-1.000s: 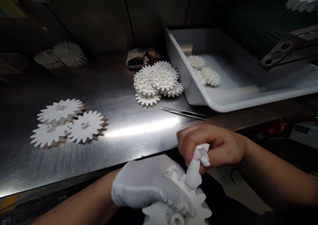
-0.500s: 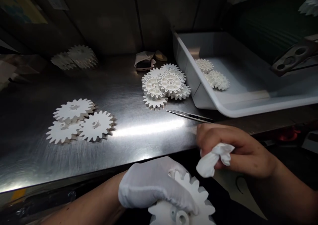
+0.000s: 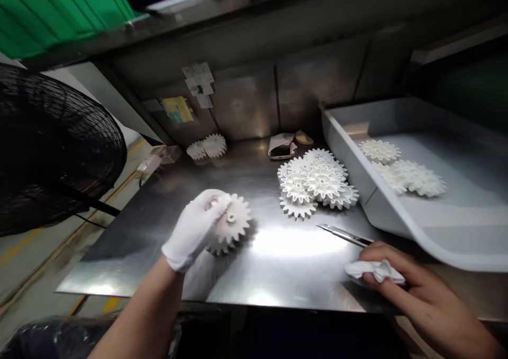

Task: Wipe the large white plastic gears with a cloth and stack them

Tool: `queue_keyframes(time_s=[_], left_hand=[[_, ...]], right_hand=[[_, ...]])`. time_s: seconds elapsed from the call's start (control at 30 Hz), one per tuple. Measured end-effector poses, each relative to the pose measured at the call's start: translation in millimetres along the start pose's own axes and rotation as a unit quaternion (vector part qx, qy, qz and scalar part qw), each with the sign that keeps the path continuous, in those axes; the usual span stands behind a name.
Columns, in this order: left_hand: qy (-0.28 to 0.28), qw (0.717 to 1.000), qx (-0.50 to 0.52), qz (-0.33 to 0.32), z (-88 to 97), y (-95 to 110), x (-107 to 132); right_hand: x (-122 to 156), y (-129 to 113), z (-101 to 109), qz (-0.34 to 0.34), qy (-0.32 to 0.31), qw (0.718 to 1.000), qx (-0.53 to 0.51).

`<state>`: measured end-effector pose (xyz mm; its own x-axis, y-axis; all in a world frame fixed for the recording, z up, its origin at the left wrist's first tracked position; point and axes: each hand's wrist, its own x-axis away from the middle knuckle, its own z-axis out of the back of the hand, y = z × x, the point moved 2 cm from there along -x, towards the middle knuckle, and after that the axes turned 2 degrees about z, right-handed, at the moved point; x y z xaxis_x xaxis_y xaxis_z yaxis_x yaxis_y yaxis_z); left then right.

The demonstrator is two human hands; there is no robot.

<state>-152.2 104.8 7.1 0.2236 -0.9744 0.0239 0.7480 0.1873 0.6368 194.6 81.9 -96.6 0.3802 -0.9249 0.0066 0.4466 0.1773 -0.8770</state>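
My left hand (image 3: 193,230), in a white cotton glove, grips a white plastic spur gear (image 3: 231,223) by its rim, over the steel table (image 3: 130,266). The gear's central hub faces up, and I cannot tell whether it touches the steel. My bare right hand (image 3: 413,290) pinches a crumpled white cloth (image 3: 375,270) near the table's front edge. Just beyond that hand lie steel tweezers (image 3: 343,235), apart from my fingers. A pile of similar white gears (image 3: 313,182) sits between my hands and further back.
A grey plastic tray (image 3: 349,166) with white gears (image 3: 380,150) in it stands at the right. A phone (image 3: 281,147) lies at the back. A black fan guard (image 3: 51,147) looms left, beyond the table's left edge, above a painted floor.
The view has swung left and up. My left hand has moved out over the table with the gear, and my right hand has lowered the cloth near the tweezers.
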Motion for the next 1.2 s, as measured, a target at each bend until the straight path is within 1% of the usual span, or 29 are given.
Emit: queue_keyframes(time_s=[0.03, 0.13, 0.17, 0.23, 0.3, 0.37, 0.4, 0.47, 0.53, 0.57, 0.63, 0.7, 0.77, 0.87, 0.93, 0.97, 1.03, 1.07, 1.13, 1.17, 1.2], left_hand=[[0.03, 0.999, -0.025, -0.005, 6.0, -11, -13], [0.078, 0.988, -0.13, -0.016, 14.8, -36, -44], [0.083, 0.982, -0.171, -0.017, 15.6, -40, -52], [0.067, 0.968, -0.24, -0.024, 15.6, -45, -65], [0.031, 0.956, -0.289, -0.036, 14.6, -43, -75], [0.014, 0.945, -0.325, -0.043, 12.6, -34, -81], [0.019, 0.939, -0.338, -0.05, 10.5, -26, -83], [0.038, 0.932, -0.35, -0.084, 1.0, -2, -83], [0.039, 0.928, -0.335, -0.156, -17.9, 30, -77], [0.024, 0.925, -0.32, -0.202, -30.8, 49, -73], [-0.024, 0.912, -0.29, -0.289, -59.8, 83, -64], [-0.08, 0.89, -0.266, -0.362, -88.3, 110, -60], [-0.116, 0.874, -0.246, -0.402, -110.9, 125, -65], [-0.163, 0.868, -0.218, -0.416, -131.3, 133, -82], [-0.191, 0.869, -0.189, -0.415, -135.9, 134, -92], [-0.201, 0.873, -0.169, -0.412, -135.4, 136, -94], [-0.204, 0.889, -0.112, -0.394, -128.0, 138, -90], [-0.197, 0.901, -0.075, -0.379, -121.3, 139, -84], [-0.175, 0.925, 0.013, -0.336, -104.4, 134, -64], [-0.166, 0.934, 0.063, -0.309, -95.5, 128, -50], [-0.17, 0.938, 0.115, -0.28, -87.7, 119, -33]], right_hand=[[-1, 1, -2, -0.008, 0.001, 1.0, -0.001], [-3, -1, -4, -0.019, -0.005, 1.0, -0.003], [-3, -1, -4, -0.021, -0.008, 1.0, -0.004], [-5, -2, -3, -0.015, -0.015, 1.0, -0.003], [-7, -4, -2, 0.006, -0.016, 1.0, -0.006], [-8, -7, -1, 0.028, -0.013, 1.0, -0.008], [-8, -8, 0, 0.036, -0.013, 0.999, -0.009], [-7, -13, 2, 0.047, -0.014, 0.999, -0.011], [-7, -19, 3, 0.053, -0.019, 0.998, -0.016], [-7, -21, 3, 0.057, -0.023, 0.998, -0.021], [-8, -24, 1, 0.065, -0.035, 0.997, -0.026], [-9, -25, -1, 0.076, -0.048, 0.996, -0.02], [-10, -25, -3, 0.089, -0.056, 0.994, -0.005], [-10, -22, -5, 0.109, -0.057, 0.992, 0.021], [-10, -21, -6, 0.123, -0.056, 0.99, 0.033], [-9, -21, -6, 0.129, -0.056, 0.989, 0.035], [-7, -20, -6, 0.135, -0.057, 0.989, 0.034], [-7, -21, -6, 0.136, -0.059, 0.989, 0.03], [-5, -21, -6, 0.137, -0.059, 0.989, 0.019], [-5, -22, -6, 0.138, -0.057, 0.989, 0.012], [-5, -22, -5, 0.144, -0.053, 0.988, 0.002]])
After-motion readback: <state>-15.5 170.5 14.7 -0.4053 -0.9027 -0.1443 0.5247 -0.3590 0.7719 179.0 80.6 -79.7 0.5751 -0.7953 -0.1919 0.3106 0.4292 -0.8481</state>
